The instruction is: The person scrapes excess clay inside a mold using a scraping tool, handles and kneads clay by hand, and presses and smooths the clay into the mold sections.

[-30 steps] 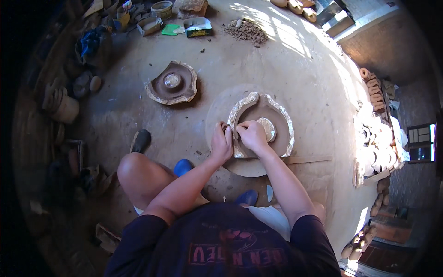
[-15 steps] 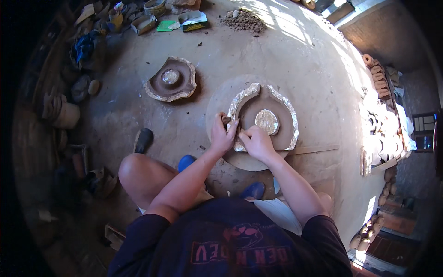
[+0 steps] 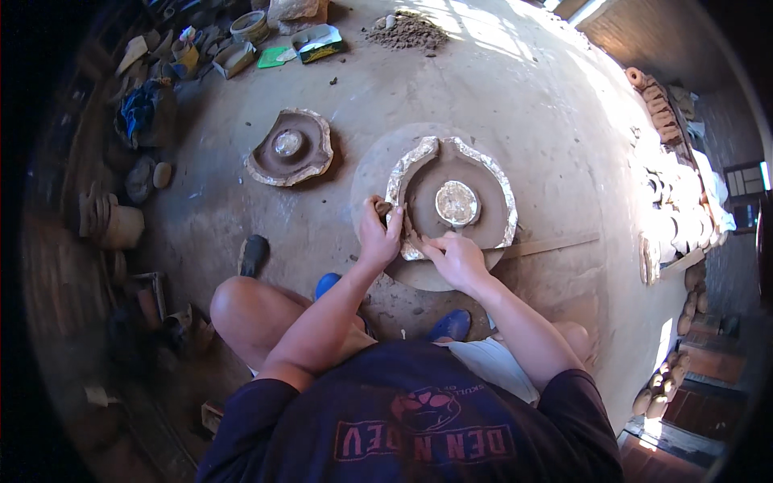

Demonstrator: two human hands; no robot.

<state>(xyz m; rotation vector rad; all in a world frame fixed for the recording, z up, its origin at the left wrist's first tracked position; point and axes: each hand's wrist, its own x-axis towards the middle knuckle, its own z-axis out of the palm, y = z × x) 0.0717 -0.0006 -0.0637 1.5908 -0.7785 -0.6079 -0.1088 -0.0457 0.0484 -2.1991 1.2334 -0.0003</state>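
A plaster mould (image 3: 509, 193) with a chipped white rim lies on a round board (image 3: 372, 173), its inside lined with brown clay (image 3: 420, 193). In its middle rises a round white-topped core (image 3: 456, 203). At the mould's left rim, my left hand (image 3: 380, 235) is closed round a small lump of clay (image 3: 383, 208), its thumb against the inner edge. Inside the lower left part, my right hand (image 3: 457, 259) presses bent fingers on the clay lining close to the left thumb. Anything pinched in the right fingers is hidden.
A second clay-lined mould (image 3: 322, 133) lies on the floor to the left. Farther off are a heap of crumbled clay (image 3: 407, 32), a box (image 3: 318, 44) and a bucket (image 3: 250, 26). A wooden strip (image 3: 555, 244) extends right from the board. Pottery (image 3: 672, 217) stands along the right.
My right hand has shifted slightly, and its fingers now reach along the lining toward the left thumb. My left hand stays at the rim with the clay lump. The whole view has shifted a little.
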